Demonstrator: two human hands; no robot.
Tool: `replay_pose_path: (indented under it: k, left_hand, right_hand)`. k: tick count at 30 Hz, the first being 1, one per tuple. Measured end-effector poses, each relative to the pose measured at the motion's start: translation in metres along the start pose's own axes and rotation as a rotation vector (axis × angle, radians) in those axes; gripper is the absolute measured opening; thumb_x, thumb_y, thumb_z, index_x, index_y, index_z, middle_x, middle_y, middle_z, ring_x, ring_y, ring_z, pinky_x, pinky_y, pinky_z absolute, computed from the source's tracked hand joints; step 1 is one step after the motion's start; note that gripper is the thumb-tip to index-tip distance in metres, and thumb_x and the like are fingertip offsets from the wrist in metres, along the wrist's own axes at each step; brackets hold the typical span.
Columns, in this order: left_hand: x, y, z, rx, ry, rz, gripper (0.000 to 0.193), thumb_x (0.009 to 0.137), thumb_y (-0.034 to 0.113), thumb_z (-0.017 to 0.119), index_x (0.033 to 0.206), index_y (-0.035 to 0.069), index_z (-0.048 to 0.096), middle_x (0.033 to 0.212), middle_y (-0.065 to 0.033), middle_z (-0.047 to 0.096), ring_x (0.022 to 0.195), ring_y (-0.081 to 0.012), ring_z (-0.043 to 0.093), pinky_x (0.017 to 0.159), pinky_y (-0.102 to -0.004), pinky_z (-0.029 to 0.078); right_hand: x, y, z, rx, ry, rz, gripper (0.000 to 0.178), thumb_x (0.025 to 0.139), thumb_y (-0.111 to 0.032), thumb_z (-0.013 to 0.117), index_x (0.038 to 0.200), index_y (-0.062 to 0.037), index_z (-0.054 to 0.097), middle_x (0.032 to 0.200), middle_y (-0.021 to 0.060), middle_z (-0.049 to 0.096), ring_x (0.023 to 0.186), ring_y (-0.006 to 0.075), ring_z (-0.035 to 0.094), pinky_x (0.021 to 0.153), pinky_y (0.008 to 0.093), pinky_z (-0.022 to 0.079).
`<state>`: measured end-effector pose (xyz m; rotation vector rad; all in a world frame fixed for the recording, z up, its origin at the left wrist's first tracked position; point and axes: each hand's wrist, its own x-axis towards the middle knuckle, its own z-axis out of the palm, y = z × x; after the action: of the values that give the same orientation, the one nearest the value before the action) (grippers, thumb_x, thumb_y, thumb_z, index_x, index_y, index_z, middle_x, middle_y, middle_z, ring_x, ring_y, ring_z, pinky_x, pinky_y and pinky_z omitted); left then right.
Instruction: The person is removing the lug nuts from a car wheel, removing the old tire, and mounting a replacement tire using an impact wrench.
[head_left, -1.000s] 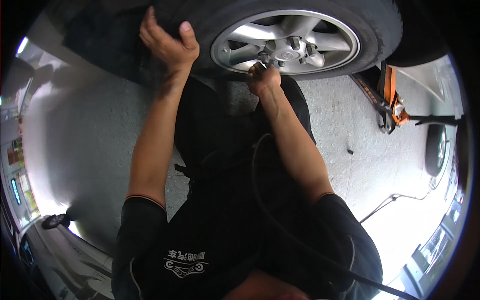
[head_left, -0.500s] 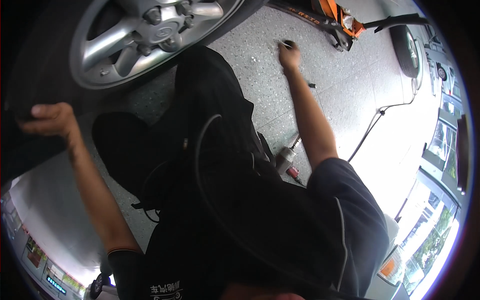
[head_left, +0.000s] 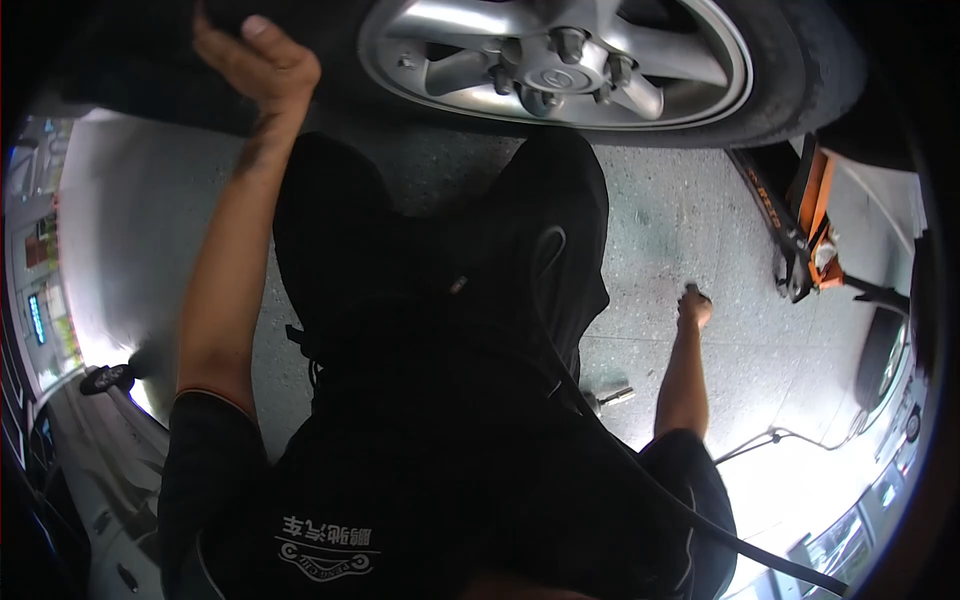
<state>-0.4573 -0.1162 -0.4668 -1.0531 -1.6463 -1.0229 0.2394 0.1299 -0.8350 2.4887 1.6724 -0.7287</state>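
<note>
A silver alloy wheel (head_left: pixel 560 80) with several lug nuts and a black tyre (head_left: pixel 800 70) stands just beyond my knees. My left hand (head_left: pixel 262 62) is raised to the dark surface left of the rim, fingers stretched out and apart; shadow hides whether it rests on the tyre or on bodywork. Low over the floor on the right, my right hand (head_left: pixel 695 306) has its fingers closed around something small and dark, too small to make out. Between that forearm and my body lies an air impact wrench (head_left: pixel 612 397), its metal nose showing and the rest behind my clothing.
A black and orange floor jack (head_left: pixel 800 230) stands at the right. Beyond it a loose wheel (head_left: pixel 882 355) leans upright. A hose (head_left: pixel 775 437) runs over the floor on the right, and another black hose (head_left: pixel 740 545) crosses by my right sleeve.
The view has turned, so wheel and jack appear farther right. My left hand shows higher against the dark surface. A small black piece seen on the floor by my right arm no longer shows.
</note>
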Motion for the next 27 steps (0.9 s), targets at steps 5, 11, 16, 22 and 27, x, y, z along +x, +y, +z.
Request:
replay_pose_path:
  k: [5, 11, 16, 22, 27]
  left_hand:
    - [0.010, 0.005, -0.013, 0.031, 0.027, 0.117, 0.063, 0.100, 0.040, 0.037, 0.126, -0.017, 0.039, 0.117, -0.0309, 0.050, 0.106, -0.0378, 0.054, 0.092, -0.0445, 0.044]
    - [0.008, 0.000, -0.009, -0.028, 0.058, 0.099, 0.065, 0.099, 0.043, 0.040, 0.131, -0.014, 0.040, 0.120, -0.0284, 0.050, 0.109, -0.0371, 0.053, 0.094, -0.0453, 0.043]
    - [0.005, -0.005, -0.006, -0.109, 0.122, 0.000, 0.073, 0.093, 0.053, 0.047, 0.130, -0.010, 0.045, 0.118, -0.0244, 0.052, 0.107, -0.0384, 0.053, 0.092, -0.0470, 0.042]
    - [0.008, -0.006, -0.011, -0.051, 0.086, 0.055, 0.073, 0.097, 0.052, 0.043, 0.132, -0.012, 0.042, 0.120, -0.0260, 0.050, 0.109, -0.0375, 0.052, 0.093, -0.0454, 0.043]
    - [0.009, -0.006, -0.015, -0.070, 0.041, 0.034, 0.072, 0.096, 0.051, 0.047, 0.133, -0.010, 0.043, 0.121, -0.0252, 0.050, 0.111, -0.0378, 0.052, 0.093, -0.0459, 0.044]
  right_hand:
    - [-0.238, -0.277, -0.078, 0.910, -0.314, -0.665, 0.024, 0.086, -0.013, 0.072, 0.101, 0.0048, 0.064, 0.086, 0.0100, 0.070, 0.072, 0.0136, 0.065, 0.065, 0.0250, 0.053]
    - [-0.372, -0.408, -0.083, 0.765, -0.146, -1.112, 0.029, 0.075, -0.023, 0.082, 0.083, -0.0008, 0.065, 0.072, 0.0135, 0.069, 0.069, 0.0251, 0.068, 0.066, 0.0334, 0.052]
    - [-0.398, -0.435, -0.029, 0.878, 0.134, -0.899, 0.032, 0.076, -0.022, 0.082, 0.088, 0.0035, 0.067, 0.082, 0.0150, 0.072, 0.072, 0.0234, 0.070, 0.072, 0.0326, 0.053]
    - [-0.410, -0.449, -0.016, 1.304, -0.063, -0.735, 0.029, 0.084, -0.010, 0.076, 0.098, 0.0110, 0.061, 0.088, 0.0138, 0.070, 0.080, 0.0166, 0.068, 0.073, 0.0271, 0.054]
    - [-0.423, -0.451, -0.024, 1.545, -0.446, -0.461, 0.034, 0.093, -0.020, 0.065, 0.107, 0.0091, 0.056, 0.099, 0.0179, 0.067, 0.087, 0.0248, 0.070, 0.069, 0.0319, 0.056]
